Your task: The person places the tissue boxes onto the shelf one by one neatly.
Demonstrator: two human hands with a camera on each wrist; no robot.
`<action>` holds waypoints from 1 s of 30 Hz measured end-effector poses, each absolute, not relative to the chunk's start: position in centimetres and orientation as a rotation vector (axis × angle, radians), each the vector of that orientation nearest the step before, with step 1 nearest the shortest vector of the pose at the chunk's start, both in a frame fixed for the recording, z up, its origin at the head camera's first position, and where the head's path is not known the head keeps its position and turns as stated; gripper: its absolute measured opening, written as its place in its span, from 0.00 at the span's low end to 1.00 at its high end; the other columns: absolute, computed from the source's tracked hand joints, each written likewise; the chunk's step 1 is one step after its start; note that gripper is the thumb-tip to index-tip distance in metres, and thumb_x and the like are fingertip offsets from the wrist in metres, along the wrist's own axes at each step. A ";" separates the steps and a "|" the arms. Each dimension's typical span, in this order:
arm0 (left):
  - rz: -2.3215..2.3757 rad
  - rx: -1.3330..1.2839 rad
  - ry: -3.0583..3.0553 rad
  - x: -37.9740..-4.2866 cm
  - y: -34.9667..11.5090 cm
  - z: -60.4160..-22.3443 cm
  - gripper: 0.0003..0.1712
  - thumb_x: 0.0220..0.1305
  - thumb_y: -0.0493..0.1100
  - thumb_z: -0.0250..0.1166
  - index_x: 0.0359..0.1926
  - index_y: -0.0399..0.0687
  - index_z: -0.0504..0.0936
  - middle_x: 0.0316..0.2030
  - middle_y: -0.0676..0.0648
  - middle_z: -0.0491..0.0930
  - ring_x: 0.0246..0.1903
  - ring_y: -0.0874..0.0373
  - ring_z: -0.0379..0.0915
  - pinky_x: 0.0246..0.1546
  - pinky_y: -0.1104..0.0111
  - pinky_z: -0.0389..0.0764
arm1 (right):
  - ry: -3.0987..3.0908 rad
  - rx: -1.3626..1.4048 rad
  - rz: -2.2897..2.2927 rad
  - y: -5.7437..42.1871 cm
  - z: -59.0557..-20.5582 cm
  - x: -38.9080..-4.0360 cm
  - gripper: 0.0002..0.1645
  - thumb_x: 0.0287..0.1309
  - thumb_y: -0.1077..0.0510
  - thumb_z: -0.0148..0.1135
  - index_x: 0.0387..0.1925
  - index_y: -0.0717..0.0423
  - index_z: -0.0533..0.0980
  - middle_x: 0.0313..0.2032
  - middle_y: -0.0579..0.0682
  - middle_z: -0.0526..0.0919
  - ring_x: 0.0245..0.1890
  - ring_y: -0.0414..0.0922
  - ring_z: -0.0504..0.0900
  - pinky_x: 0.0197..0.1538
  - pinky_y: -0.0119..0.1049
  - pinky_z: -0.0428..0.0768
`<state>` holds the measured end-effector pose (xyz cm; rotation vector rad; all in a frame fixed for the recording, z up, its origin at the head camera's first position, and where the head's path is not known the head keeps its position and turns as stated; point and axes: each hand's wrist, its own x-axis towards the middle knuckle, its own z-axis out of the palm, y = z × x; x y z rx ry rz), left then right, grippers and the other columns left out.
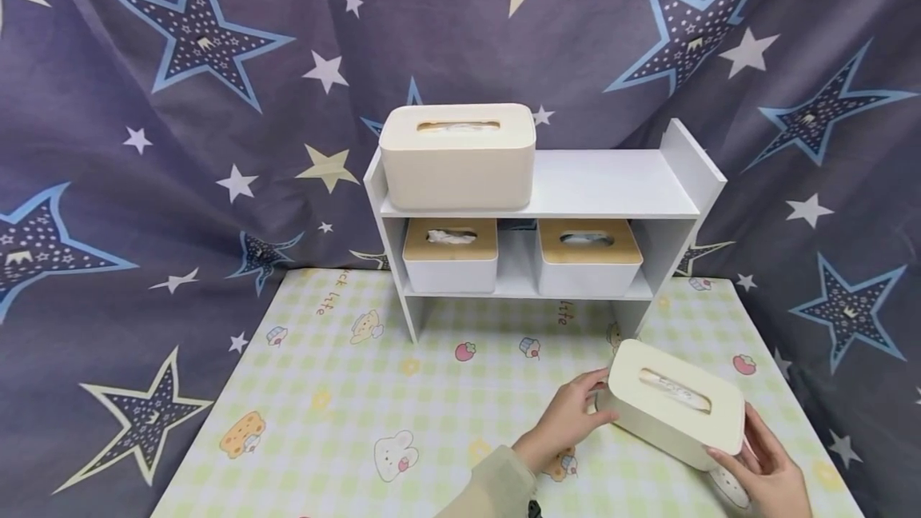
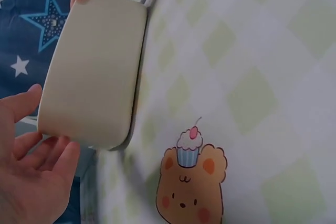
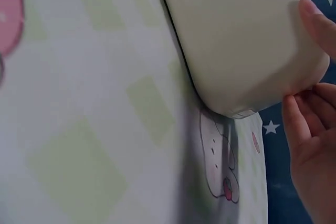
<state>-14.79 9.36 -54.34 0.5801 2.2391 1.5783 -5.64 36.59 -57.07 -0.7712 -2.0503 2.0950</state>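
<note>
A cream tissue box (image 1: 665, 414) with a slot in its lid and white tissue showing sits at the front right, turned at an angle to the shelf. My left hand (image 1: 564, 422) holds its left end, thumb by the front face and fingers bent at the end wall. Its right end is in my right hand (image 1: 771, 466), the thumb on the front side and the fingers around the corner. In the right wrist view, the box's lower edge lies close over the tablecloth, beside a shadow.
A white two-tier shelf (image 1: 612, 182) stands at the back. On its top left is another cream tissue box (image 1: 456, 178); below are two white boxes with wooden lids, one left (image 1: 451, 274), one right (image 1: 590, 276). A checked tablecloth (image 1: 331, 446) covers the table before a starry curtain (image 1: 302, 30).
</note>
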 end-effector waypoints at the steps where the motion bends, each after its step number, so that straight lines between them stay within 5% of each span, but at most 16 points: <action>1: 1.579 0.578 2.242 -14.8 9.3 -54.4 0.37 0.64 0.41 0.69 0.72 0.49 0.66 0.71 0.47 0.68 0.65 0.53 0.72 0.64 0.71 0.78 | -2.056 -0.777 2.075 36.3 -57.1 -5.6 0.60 0.54 0.66 0.73 0.79 0.44 0.47 0.79 0.44 0.46 0.75 0.26 0.51 0.52 0.03 0.69; 9: 1.656 0.518 2.320 -14.4 8.1 -54.6 0.36 0.60 0.36 0.71 0.69 0.48 0.71 0.65 0.46 0.75 0.61 0.50 0.77 0.56 0.74 0.83 | -2.023 -0.717 2.010 34.1 -56.7 -5.5 0.57 0.49 0.67 0.76 0.76 0.48 0.56 0.76 0.45 0.57 0.60 0.14 0.68 0.53 0.04 0.71; 20: 1.946 0.696 2.369 -14.5 5.9 -52.4 0.30 0.62 0.41 0.70 0.65 0.47 0.76 0.64 0.47 0.77 0.61 0.53 0.77 0.56 0.71 0.83 | -1.845 -0.193 1.986 32.4 -52.4 -5.9 0.47 0.50 0.82 0.64 0.72 0.66 0.61 0.66 0.36 0.75 0.57 0.22 0.77 0.55 0.16 0.79; 30: 2.187 1.193 2.632 -13.9 4.9 -46.3 0.29 0.60 0.36 0.71 0.62 0.36 0.77 0.61 0.39 0.77 0.58 0.48 0.79 0.56 0.69 0.84 | -1.558 0.236 1.945 30.8 -45.6 -6.9 0.43 0.43 0.92 0.54 0.66 0.83 0.59 0.67 0.59 0.73 0.65 0.41 0.77 0.60 0.28 0.80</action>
